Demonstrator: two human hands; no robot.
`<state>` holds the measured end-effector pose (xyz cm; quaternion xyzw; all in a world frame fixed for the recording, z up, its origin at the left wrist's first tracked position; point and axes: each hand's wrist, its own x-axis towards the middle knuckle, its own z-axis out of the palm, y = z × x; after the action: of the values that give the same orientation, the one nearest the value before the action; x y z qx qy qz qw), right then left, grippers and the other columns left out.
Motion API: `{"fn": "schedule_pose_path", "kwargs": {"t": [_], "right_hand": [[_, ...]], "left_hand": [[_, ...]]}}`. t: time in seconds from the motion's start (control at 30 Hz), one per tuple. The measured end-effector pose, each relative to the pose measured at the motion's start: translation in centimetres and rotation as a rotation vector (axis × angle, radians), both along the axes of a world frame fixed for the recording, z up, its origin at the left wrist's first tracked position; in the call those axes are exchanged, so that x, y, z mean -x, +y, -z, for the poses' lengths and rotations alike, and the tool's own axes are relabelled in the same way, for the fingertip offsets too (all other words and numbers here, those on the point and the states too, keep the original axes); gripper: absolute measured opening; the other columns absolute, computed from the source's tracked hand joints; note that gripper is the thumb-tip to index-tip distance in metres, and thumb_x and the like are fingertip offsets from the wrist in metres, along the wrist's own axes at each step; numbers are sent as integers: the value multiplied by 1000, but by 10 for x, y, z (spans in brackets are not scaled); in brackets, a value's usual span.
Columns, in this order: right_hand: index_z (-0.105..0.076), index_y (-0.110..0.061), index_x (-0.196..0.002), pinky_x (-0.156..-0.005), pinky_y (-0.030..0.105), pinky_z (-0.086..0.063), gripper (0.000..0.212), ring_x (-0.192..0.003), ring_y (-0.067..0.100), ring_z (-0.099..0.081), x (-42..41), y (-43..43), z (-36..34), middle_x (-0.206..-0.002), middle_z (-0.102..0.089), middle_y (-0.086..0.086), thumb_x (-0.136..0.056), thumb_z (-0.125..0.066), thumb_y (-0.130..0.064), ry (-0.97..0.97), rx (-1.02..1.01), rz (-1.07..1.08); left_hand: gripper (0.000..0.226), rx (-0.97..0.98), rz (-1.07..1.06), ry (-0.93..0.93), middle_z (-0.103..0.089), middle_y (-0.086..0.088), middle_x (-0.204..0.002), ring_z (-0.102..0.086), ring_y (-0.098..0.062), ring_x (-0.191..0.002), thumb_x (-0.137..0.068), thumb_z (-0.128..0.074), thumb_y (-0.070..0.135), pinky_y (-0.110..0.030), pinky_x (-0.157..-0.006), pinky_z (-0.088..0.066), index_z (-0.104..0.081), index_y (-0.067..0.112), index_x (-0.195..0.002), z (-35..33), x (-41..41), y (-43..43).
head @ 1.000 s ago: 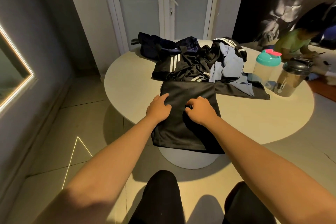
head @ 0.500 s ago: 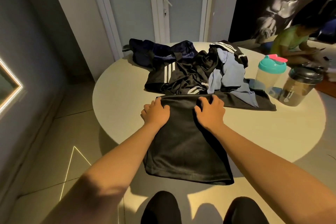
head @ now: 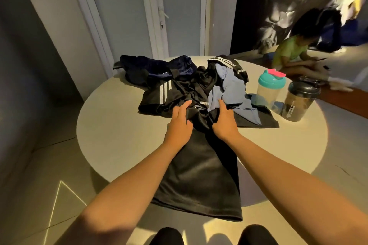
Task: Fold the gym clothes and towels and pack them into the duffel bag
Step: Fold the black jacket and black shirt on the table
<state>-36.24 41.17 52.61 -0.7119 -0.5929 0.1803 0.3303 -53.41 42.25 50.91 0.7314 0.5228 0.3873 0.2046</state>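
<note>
A black garment [head: 197, 175] lies flat in front of me and hangs over the near edge of the round table [head: 111, 125]. Its far end is bunched up between my hands. My left hand [head: 179, 123] holds that end from the left, its fingers reaching onto the pile. My right hand [head: 225, 121] grips it from the right, index finger stretched forward. Just beyond is a heap of clothes: a black top with white stripes [head: 165, 93], a light blue garment [head: 231, 89] and a dark navy bundle [head: 143, 67] at the back left.
A shaker bottle with a teal lid [head: 268, 87] and one with a black lid [head: 298, 101] stand at the table's right. A person in a green top [head: 288, 51] sits on the floor behind them. A door [head: 175, 12] is behind the table.
Both hands slid forward along the black garment to its far end and came closer together, bunching the cloth against the pile. The view has tilted lower.
</note>
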Motion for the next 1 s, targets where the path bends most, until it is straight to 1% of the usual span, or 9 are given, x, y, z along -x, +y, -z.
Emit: {"fn": "schedule_pose_path", "kwargs": {"t": [0.1, 0.17, 0.23, 0.3, 0.43, 0.5, 0.67, 0.83, 1.0], "right_hand": [[-58, -8, -129, -81, 42, -47, 43, -99, 38, -59, -14, 5, -18, -118, -63, 23, -88, -50, 5, 46, 73, -18], [-63, -10, -105, -81, 36, -46, 36, -99, 33, -58, -18, 3, -35, -107, -64, 14, -84, -44, 13, 166, -152, 58], [-56, -18, -97, -82, 20, -39, 42, -101, 23, -53, -19, -2, -54, -105, -56, 4, -79, -42, 17, 248, -444, 135], [-53, -21, -96, -83, 14, -37, 45, -99, 18, -49, -18, -10, -64, -103, -51, -2, -77, -44, 19, 238, -565, 116], [-55, -22, -92, -89, 48, -45, 43, -98, 25, -52, -21, -25, -36, -99, -56, -1, -70, -49, 15, 73, -425, 29], [-59, -28, -95, -88, 54, -44, 47, -103, 29, -51, -19, -35, -21, -103, -59, 2, -71, -50, 12, 1, -331, 35], [-69, -30, -116, -82, 41, -41, 53, -114, 35, -45, -20, -67, 0, -113, -54, 8, -83, -51, 6, -277, -45, -35], [-69, -15, -117, -80, 34, -38, 54, -107, 36, -46, -32, -97, 21, -101, -42, 6, -80, -46, 17, -166, -54, -36], [-67, -19, -123, -92, 30, -39, 46, -113, 33, -46, -34, -116, 34, -113, -48, 9, -87, -53, 4, -115, -3, -78]], "left_hand": [[72, 26, 9, -33, -33, 1, -139, -52, -12, -99, -95, -48, -2, -15, -85, -46, -28, 31, -156, -15, -19, 7], [69, 15, -13, -133, -27, -1, -153, -39, 5, -110, -96, -45, -7, 5, -81, -31, -33, 23, -156, -36, -27, 8], [70, -56, -68, -234, -29, 3, -156, -32, 7, -123, -94, -44, -10, 10, -86, -22, -37, 26, -154, -55, -28, 8], [77, -116, -75, -269, -40, 7, -147, -35, -3, -133, -88, -45, -12, -6, -105, -25, -39, 35, -149, -64, -23, 7], [57, -174, -87, -49, -56, -2, -116, -49, -29, -117, -87, -52, -8, -39, -101, -40, -60, 30, -129, -44, -13, -10], [37, -208, -130, 73, -59, -3, -106, -50, -30, -110, -90, -57, 0, -38, -95, -37, -70, 27, -112, -23, -5, -24], [48, -104, -91, 194, -49, 11, -103, -42, -19, -108, -77, -64, -3, -38, -85, -46, -63, 36, -105, 13, 17, -61], [53, -110, 32, 206, -50, 8, -106, -42, -18, -108, -80, -56, -11, -43, -87, -51, -63, 27, -117, 23, 29, -93], [56, -67, 17, 252, -51, 6, -113, -40, -19, -112, -88, -49, -9, -41, -98, -46, -65, 28, -126, 32, 33, -111]]}}
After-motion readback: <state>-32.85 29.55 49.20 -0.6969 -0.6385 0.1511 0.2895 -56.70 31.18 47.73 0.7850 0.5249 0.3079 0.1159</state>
